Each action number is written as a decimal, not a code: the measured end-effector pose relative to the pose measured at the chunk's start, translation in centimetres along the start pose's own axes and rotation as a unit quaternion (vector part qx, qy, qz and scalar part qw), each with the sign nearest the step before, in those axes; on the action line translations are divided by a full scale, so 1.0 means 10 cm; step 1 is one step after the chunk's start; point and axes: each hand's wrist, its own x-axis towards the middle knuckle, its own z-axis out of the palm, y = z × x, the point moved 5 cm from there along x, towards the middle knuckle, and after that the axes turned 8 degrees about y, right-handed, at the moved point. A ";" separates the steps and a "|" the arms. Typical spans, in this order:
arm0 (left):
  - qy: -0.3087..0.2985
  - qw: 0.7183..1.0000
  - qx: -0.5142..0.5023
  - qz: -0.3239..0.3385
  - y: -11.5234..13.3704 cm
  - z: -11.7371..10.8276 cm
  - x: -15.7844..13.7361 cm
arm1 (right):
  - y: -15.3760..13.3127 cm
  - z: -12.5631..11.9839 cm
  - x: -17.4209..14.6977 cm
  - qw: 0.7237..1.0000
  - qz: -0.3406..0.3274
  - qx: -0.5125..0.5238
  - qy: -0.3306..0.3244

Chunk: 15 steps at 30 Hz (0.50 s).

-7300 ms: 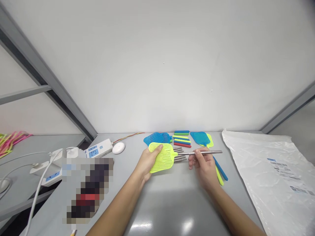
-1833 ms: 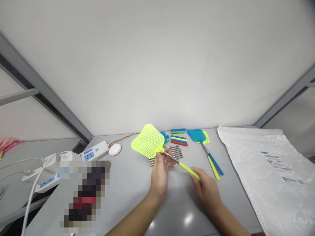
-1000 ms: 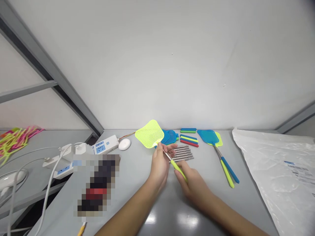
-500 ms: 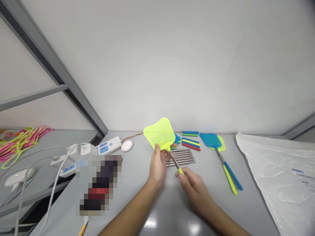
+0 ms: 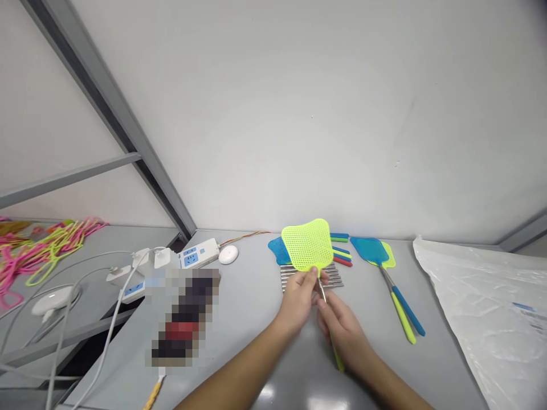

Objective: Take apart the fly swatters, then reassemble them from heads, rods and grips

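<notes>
A yellow-green fly swatter (image 5: 308, 245) is held between both hands, its perforated head tilted up. My left hand (image 5: 299, 299) pinches the neck just below the head. Lower down, my right hand (image 5: 345, 327) wraps round the metal rod, and the green grip end shows beneath it. Behind the swatter lie several metal rods (image 5: 288, 274), partly covered by the head and my left hand. A blue swatter head (image 5: 277, 250) peeks out at its left. Coloured handle grips (image 5: 342, 255) in blue, yellow and red lie at its right, partly hidden.
To the right lie a blue fly swatter (image 5: 371, 250) and a yellow-green one (image 5: 402, 319), crossed. A white plastic bag (image 5: 465, 296) covers the right side. At left are a power strip (image 5: 200, 254), a white round device (image 5: 228, 254), cables and a pixelated object (image 5: 186, 319).
The swatter has moved right and turned more upright in the view. My right hand has shifted up the rod, closer to my left hand. The blue swatter head at left is now uncovered.
</notes>
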 end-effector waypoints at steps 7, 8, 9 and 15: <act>-0.023 0.998 0.053 0.021 0.02 0.02 -0.03 | 0.03 0.01 0.08 0.995 0.028 0.098 0.000; -0.014 0.998 0.058 0.037 0.04 0.01 -0.02 | 0.04 0.03 0.10 0.994 0.031 0.106 -0.005; 0.002 0.997 0.057 0.049 0.07 -0.02 0.00 | 0.04 0.05 0.11 0.993 0.037 0.112 -0.010; 0.154 0.978 -0.115 0.076 0.27 -0.45 0.29 | 0.07 0.27 0.02 0.988 0.069 0.094 -0.100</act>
